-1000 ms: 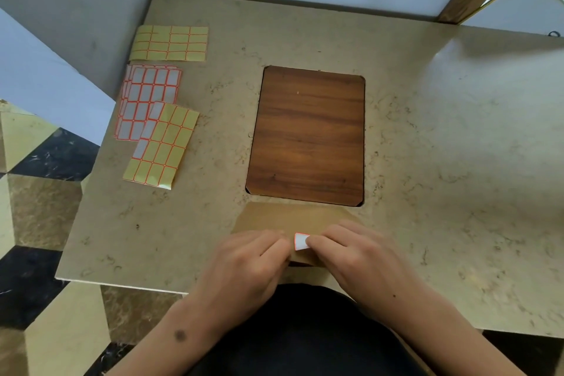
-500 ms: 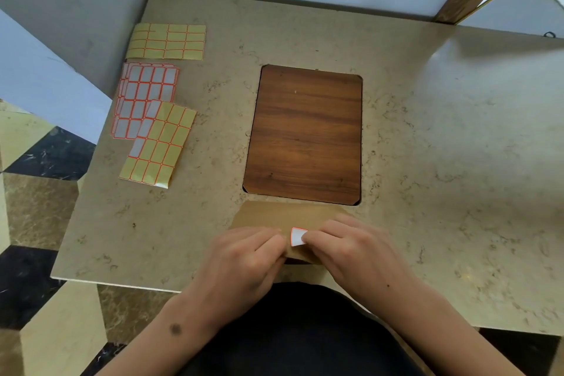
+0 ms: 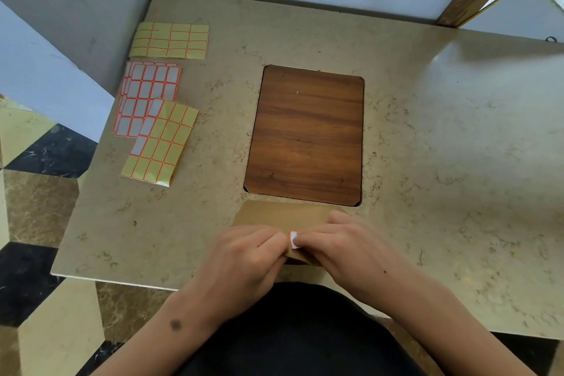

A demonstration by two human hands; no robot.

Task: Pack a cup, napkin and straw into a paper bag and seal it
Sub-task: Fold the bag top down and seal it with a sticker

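A flat brown paper bag [image 3: 274, 214] lies at the near edge of the table, its near end folded over. My left hand [image 3: 244, 256] grips the fold from the left. My right hand [image 3: 341, 246] presses a small white sticker with an orange border [image 3: 294, 239] onto the fold with its fingertips. Both hands cover most of the bag's near half. No cup, napkin or straw shows anywhere in view.
A beige marble-patterned table [image 3: 442, 137] has a dark wood panel [image 3: 305, 134] inset at its centre, just beyond the bag. Three sticker sheets lie at the far left: a yellow one [image 3: 171, 40], a white-labelled one [image 3: 146, 91], and a partly peeled one [image 3: 161, 143]. Walls close in behind.
My right fingers have slid further over the sticker, so less of it shows. Both hands stay on the bag's fold in much the same place.
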